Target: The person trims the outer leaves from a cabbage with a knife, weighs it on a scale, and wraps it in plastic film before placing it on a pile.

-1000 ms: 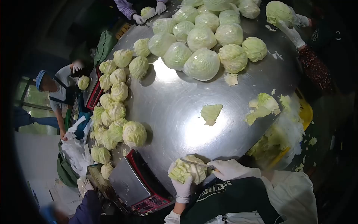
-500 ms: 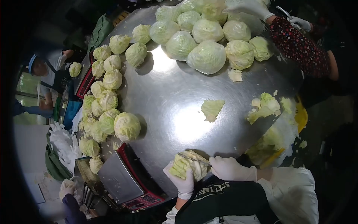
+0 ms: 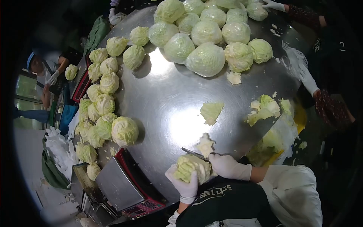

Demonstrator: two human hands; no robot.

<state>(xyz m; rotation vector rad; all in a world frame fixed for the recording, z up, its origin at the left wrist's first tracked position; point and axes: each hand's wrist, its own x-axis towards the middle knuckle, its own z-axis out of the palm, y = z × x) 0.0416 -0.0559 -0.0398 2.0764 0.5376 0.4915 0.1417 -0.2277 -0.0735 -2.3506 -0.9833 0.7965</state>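
Note:
My left hand (image 3: 185, 185), in a white glove, is wrapped round a trimmed cabbage (image 3: 192, 169) at the near edge of the metal table. My gloved right hand (image 3: 230, 167) is closed on a knife (image 3: 193, 153), its blade pointing left along the cabbage's far side. Just past the blade is a pale, star-shaped cut piece of cabbage (image 3: 205, 145). Farther out, a loose green leaf (image 3: 211, 112) lies on the tabletop (image 3: 162, 102).
Wrapped cabbages (image 3: 206, 58) are grouped at the far side, unwrapped ones (image 3: 124, 131) along the left. A red-framed scale (image 3: 120, 183) stands near left. Leaf trimmings (image 3: 266, 108) lie at right, above a bag of scraps (image 3: 276, 140). A co-worker's gloved hand (image 3: 309, 81) holds white netting (image 3: 295, 58).
The knife has moved off the cabbage's top to its far side, and a pale cut piece now shows beyond it. At right, a co-worker's hand now holds netting over the table.

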